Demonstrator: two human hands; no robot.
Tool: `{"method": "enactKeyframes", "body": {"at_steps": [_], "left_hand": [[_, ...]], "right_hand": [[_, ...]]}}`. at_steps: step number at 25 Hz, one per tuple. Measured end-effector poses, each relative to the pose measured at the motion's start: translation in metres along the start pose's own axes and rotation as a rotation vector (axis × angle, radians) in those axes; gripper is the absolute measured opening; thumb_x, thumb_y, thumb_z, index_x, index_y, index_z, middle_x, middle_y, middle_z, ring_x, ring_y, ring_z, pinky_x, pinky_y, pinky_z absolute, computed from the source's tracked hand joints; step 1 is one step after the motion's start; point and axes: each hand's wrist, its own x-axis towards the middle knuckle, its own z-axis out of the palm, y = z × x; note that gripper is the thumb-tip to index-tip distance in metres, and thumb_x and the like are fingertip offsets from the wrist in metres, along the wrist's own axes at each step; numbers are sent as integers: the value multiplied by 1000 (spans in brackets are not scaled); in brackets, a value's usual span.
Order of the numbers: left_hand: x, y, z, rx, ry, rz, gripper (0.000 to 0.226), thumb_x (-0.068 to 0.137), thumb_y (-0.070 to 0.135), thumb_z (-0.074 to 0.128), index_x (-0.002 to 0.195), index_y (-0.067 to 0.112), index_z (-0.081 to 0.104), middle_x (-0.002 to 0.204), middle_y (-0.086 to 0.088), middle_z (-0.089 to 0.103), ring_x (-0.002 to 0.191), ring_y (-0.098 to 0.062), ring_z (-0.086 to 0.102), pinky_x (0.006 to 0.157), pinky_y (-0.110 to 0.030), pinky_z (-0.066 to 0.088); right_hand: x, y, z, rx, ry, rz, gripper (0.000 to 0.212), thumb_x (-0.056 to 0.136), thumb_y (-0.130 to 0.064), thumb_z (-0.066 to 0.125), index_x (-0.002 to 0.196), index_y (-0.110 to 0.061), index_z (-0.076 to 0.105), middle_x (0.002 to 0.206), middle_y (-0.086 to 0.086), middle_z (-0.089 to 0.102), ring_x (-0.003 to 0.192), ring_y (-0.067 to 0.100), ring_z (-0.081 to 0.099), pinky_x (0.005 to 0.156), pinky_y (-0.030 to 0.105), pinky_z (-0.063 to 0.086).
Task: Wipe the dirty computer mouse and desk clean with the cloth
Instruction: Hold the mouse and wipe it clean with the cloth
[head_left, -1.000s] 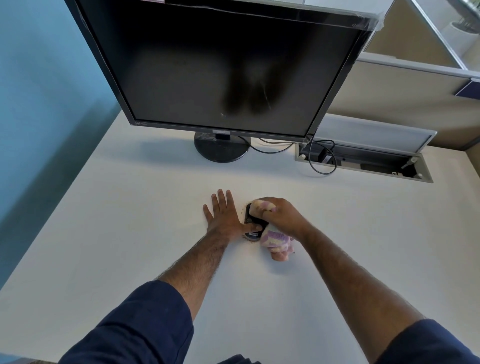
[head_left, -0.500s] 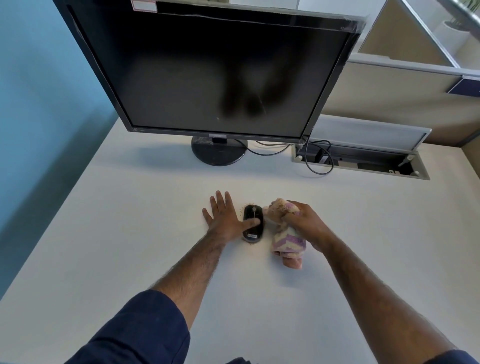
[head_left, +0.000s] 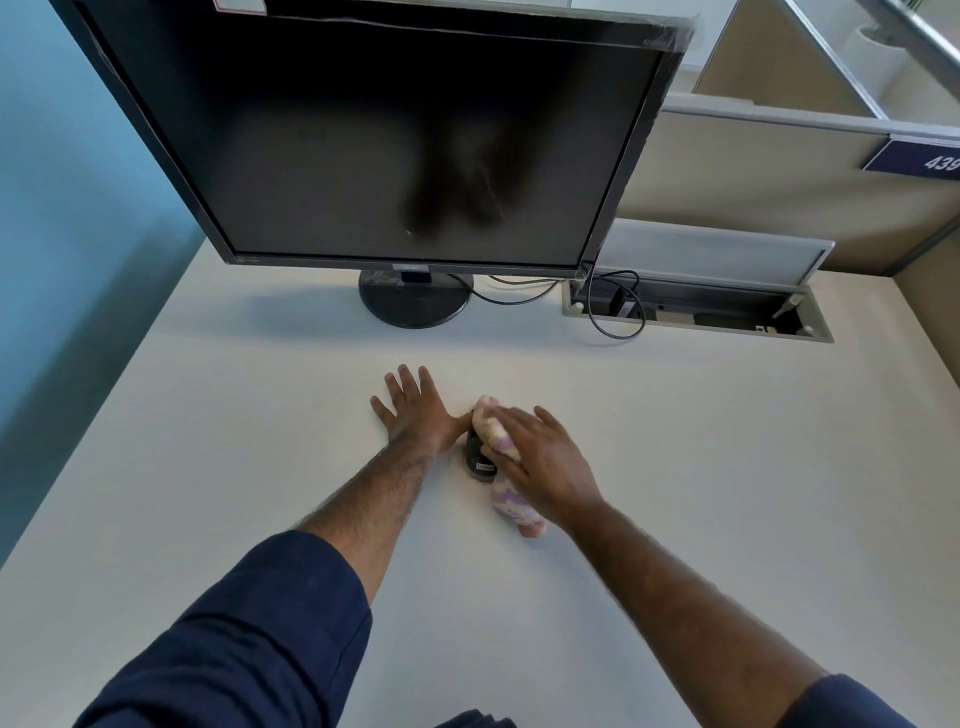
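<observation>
A black computer mouse (head_left: 477, 457) lies on the white desk (head_left: 260, 441), mostly covered. My right hand (head_left: 545, 462) presses a pink and purple striped cloth (head_left: 506, 501) down on top of the mouse, and the cloth's tail trails toward me. My left hand (head_left: 415, 413) lies flat on the desk just left of the mouse, fingers spread, with the thumb against the mouse's left side. A few dark specks show on the desk by the mouse's far end.
A large black monitor (head_left: 395, 135) on a round base (head_left: 415, 299) stands behind the hands. An open cable tray (head_left: 696, 312) with black cables sits at the back right. Beige partitions rise behind, and a blue wall runs along the left.
My right hand has brought the cloth from the mouse's right side back onto its top, covering most of it. My left hand has stayed in place beside the mouse.
</observation>
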Motion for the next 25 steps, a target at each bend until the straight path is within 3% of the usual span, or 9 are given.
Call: {"method": "enactKeyframes", "body": {"at_steps": [4,9,16,18,20,22,25], "left_hand": [[2,1,-3,61,-14,-42,119,83,85,44,162,17,-12,168,-13,-22,154,-35,-21,121,-59,-9],[4,2,-7,69,-47,-51,119,84,82,49,161,16,-14,168,-14,-22,154,-35,-21,121,-59,-9],[5,5,-14,48,-73,-56,136,72,87,59,161,16,-16,167,-15,-24,154,-35,-22,121,-59,-9],[4,5,-14,50,-76,-57,138,70,88,60,161,16,-16,167,-15,-24,154,-35,-22,121,-59,-9],[4,5,-14,49,-82,-54,137,71,87,59,161,16,-16,167,-15,-24,154,-35,-22,121,-59,-10],[3,6,-14,53,-78,-56,135,72,86,58,161,16,-15,167,-15,-23,154,-36,-22,121,-59,-10],[3,6,-15,59,-74,-59,132,75,85,58,161,15,-15,167,-16,-23,154,-36,-22,121,-59,-9]], "right_hand": [[-8,-5,11,-180,-44,-136,57,101,-43,43,151,-16,45,159,5,40,148,25,33,124,42,18],[-6,-10,12,-232,-39,-240,59,98,-46,34,145,-14,53,154,7,47,147,27,36,122,47,23],[-7,-10,28,-158,-62,-377,38,99,-45,50,120,-17,66,135,1,61,134,22,44,117,45,28],[-6,-14,31,-164,-75,-352,42,94,-46,54,126,-19,63,135,2,59,132,22,45,114,44,33],[-5,-19,32,-193,-95,-271,63,87,-49,57,143,-19,49,146,5,49,138,25,39,116,42,31],[-6,-22,35,-234,-118,-193,81,85,-51,56,154,-15,34,159,8,36,149,27,26,121,43,22],[-12,-24,43,-262,-148,-162,83,85,-51,55,156,-14,31,167,7,21,156,26,4,125,49,8]]}}
